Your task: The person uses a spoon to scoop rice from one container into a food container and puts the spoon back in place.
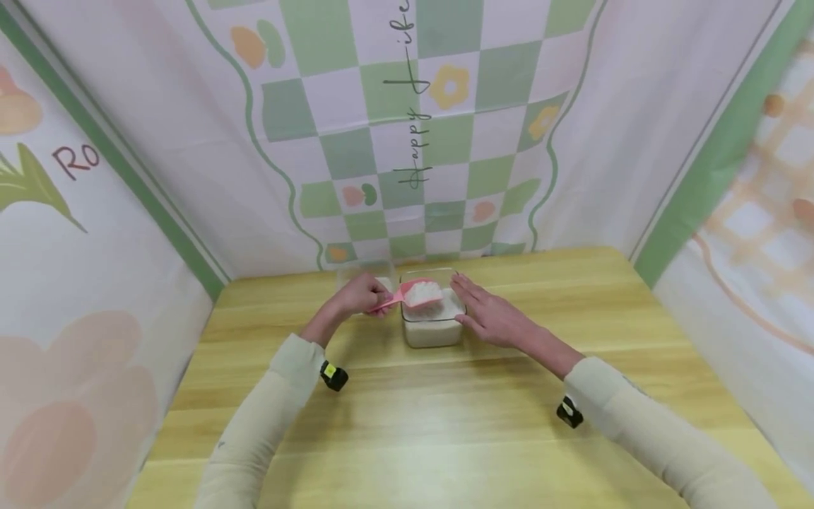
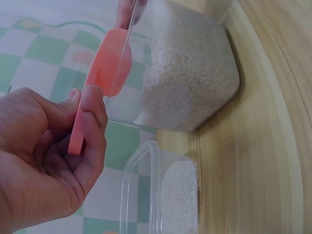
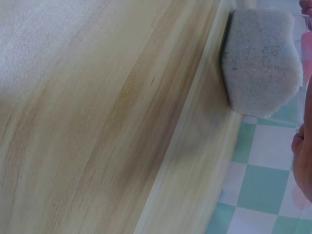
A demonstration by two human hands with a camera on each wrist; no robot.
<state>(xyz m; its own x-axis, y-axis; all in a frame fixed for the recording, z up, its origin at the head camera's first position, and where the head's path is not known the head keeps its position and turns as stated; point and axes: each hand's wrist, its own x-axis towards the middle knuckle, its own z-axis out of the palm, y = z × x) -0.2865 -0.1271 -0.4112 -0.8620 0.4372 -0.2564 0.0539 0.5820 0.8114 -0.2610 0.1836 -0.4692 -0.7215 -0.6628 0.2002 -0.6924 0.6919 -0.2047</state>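
Note:
My left hand (image 1: 361,294) pinches the handle of a pink scoop (image 2: 111,63) between thumb and fingers. A heap of white rice (image 1: 422,292) fills the scoop's bowl, which is held over a clear square container (image 1: 434,335). Rice (image 2: 190,68) stands in that container, its surface sloping in the right wrist view. My right hand (image 1: 492,316), fingers extended, rests against the container's right side; only its edge (image 3: 304,156) shows in the right wrist view. Partly behind my left hand is a second clear container (image 2: 155,195) with white grains at its bottom.
Both containers stand near the far edge of a wood-grain table (image 1: 413,424). A checked fabric backdrop (image 1: 394,141) hangs right behind them, and printed side curtains (image 1: 83,283) enclose the table left and right.

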